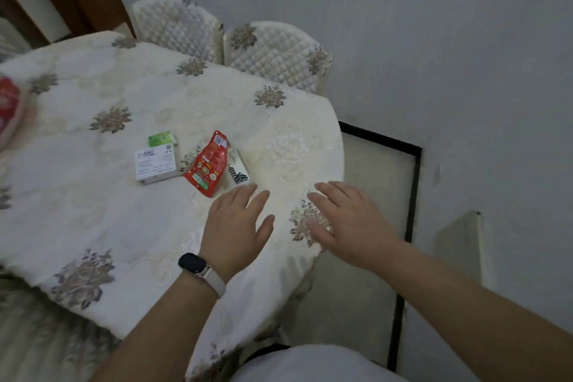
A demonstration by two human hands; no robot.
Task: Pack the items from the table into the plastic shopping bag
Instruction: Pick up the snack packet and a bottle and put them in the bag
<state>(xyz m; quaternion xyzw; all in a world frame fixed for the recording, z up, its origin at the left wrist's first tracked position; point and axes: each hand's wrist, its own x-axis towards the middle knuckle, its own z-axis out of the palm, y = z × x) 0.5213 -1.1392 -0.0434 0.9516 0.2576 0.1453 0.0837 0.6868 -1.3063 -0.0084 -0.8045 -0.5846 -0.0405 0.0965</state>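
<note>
A red snack pouch (208, 163) lies on the round table's cream floral cloth (93, 164). Beside it on the right lies a small white packet with a black pagoda drawing (238, 169). Left of the pouch sits a white box (155, 164), with a green-and-white box (162, 138) just behind it. My left hand (238, 226), with a smartwatch on its wrist, hovers flat with straight fingers just in front of the pouch. My right hand (347, 220) is spread flat over the cloth near the table's right edge. Both hands hold nothing. A red and pink bag-like thing (9, 108) is cut off at the left edge.
Two quilted chair backs (223, 43) stand behind the table against a grey wall. Pale floor with a black border strip (412, 195) lies to the right of the table. The table's edge curves right beneath my right hand.
</note>
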